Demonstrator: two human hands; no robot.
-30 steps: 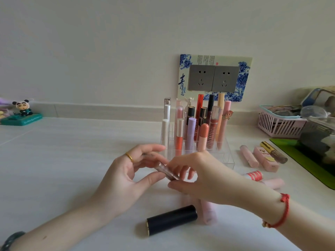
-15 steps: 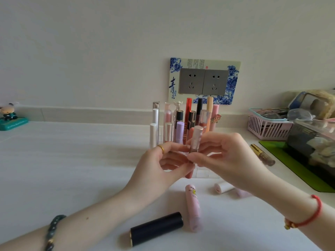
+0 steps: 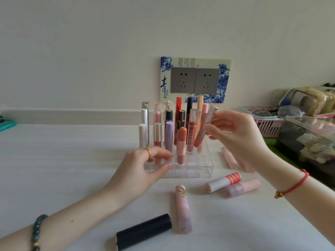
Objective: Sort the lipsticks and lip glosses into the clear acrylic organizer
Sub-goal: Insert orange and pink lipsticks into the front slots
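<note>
Both hands have parted since a moment ago, when they held one tube together. Nearest, a black lipstick [image 3: 144,231] and a pink tube [image 3: 183,209] lie loose on the desk [image 3: 63,160]. Farther in, the left hand [image 3: 143,171] is empty, fingers curled loosely at the front of the clear organizer [image 3: 192,171]. Beyond, the right hand [image 3: 235,134] alone pinches the rosy lip gloss [image 3: 204,128], tilted, its lower end over the right-side slots. Insertion looks imminent; several tubes remain unsorted.
</note>
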